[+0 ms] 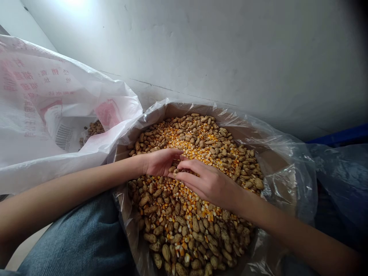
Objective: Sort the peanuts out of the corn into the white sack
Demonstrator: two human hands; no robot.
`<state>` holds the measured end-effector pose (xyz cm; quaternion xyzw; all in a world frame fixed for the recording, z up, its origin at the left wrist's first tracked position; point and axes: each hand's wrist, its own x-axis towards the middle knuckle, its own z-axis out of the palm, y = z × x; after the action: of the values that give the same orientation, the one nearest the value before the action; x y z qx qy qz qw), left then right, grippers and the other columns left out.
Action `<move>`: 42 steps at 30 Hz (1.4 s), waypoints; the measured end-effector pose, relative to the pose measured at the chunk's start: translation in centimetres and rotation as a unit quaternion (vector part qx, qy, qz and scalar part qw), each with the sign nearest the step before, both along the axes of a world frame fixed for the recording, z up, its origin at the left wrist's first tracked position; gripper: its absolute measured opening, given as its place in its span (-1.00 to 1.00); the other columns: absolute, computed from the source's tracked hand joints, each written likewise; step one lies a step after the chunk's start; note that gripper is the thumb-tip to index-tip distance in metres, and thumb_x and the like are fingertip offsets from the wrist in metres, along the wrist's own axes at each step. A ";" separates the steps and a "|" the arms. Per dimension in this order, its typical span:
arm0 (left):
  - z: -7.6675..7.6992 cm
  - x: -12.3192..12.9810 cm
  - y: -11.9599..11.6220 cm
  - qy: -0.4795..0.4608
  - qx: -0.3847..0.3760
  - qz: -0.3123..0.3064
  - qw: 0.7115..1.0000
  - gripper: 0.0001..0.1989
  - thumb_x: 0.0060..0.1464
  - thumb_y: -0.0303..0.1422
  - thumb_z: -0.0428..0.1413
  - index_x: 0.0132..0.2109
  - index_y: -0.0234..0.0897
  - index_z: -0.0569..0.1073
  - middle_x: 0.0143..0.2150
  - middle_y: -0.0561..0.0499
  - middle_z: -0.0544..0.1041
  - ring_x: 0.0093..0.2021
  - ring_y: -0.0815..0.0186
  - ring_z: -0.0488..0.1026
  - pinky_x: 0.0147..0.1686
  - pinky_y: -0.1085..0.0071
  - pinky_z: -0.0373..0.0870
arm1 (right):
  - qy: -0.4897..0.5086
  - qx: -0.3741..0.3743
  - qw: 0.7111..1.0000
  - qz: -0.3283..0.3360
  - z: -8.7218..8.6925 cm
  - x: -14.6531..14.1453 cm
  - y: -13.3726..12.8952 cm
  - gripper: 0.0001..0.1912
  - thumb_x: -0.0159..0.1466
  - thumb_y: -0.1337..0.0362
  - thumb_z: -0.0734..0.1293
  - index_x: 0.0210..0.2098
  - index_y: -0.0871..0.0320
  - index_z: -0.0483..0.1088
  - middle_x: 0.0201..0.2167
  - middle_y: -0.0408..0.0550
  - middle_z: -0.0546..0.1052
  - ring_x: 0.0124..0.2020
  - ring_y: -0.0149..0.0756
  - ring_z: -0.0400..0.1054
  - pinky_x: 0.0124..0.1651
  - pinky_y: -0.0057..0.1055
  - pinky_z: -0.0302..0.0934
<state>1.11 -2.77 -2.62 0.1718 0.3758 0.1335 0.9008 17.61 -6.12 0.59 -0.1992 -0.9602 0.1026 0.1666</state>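
My left hand point(161, 161) is cupped, palm up, over the middle of the heap, with a few unshelled peanuts point(174, 169) lying in it. From the other side my right hand point(208, 181) reaches in, its bent fingers closed around those same peanuts. The two hands meet at the fingertips, and the exact number of peanuts between them is partly hidden. Below them spreads a mixed heap of peanuts in their shells point(198, 230) and loose yellow and white corn kernels point(184, 147). It fills a cardboard box lined with a clear plastic bag point(283, 184).
At the left stands an open white woven sack point(94, 86) with red print, and some peanuts point(96, 128) show inside it. A pale wall point(215, 50) rises behind the box. A knee in jeans point(83, 237) presses near the box's left side. Something blue point(340, 135) lies at the right.
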 end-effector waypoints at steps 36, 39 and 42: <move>-0.1 0.0 0.1 -0.001 0.016 0.006 1.000 -0.81 0.01 -0.33 -0.08 -0.32 -0.39 0.31 -0.38 -0.03 0.40 -0.36 0.40 0.42 -0.28 0.49 0.35 | -0.197 -0.163 0.961 0.101 -3.1 -1.3 -2.6 -0.75 0.13 0.46 0.12 -0.20 0.14 0.24 -0.26 -0.06 0.31 -0.31 -0.38 0.24 -0.30 -0.46 0.16; 0.0 0.0 0.1 0.003 0.016 0.010 1.000 -0.82 0.01 -0.34 -0.09 -0.32 -0.39 0.31 -0.39 -0.04 0.40 -0.36 0.40 0.41 -0.29 0.50 0.35 | -0.131 -0.254 0.956 0.060 -2.6 -1.2 -1.9 -0.77 0.15 0.43 0.13 -0.21 0.13 0.26 -0.23 -0.10 0.31 -0.27 -0.44 0.24 -0.20 -0.51 0.14; 0.2 -0.1 0.1 0.001 0.012 0.013 1.000 -0.83 0.02 -0.36 -0.10 -0.33 -0.39 0.31 -0.44 -0.01 0.39 -0.45 0.45 0.40 -0.39 0.56 0.36 | -0.056 -0.298 0.953 0.014 -1.4 -0.9 -1.1 -0.82 0.15 0.39 0.16 -0.25 0.13 0.29 -0.23 -0.13 0.33 -0.17 -0.44 0.20 -0.07 -0.49 0.07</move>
<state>1.04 -2.72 -2.41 0.1781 0.3772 0.1491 0.8965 16.72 -7.25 -0.78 -0.2317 -0.8964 0.3754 0.0438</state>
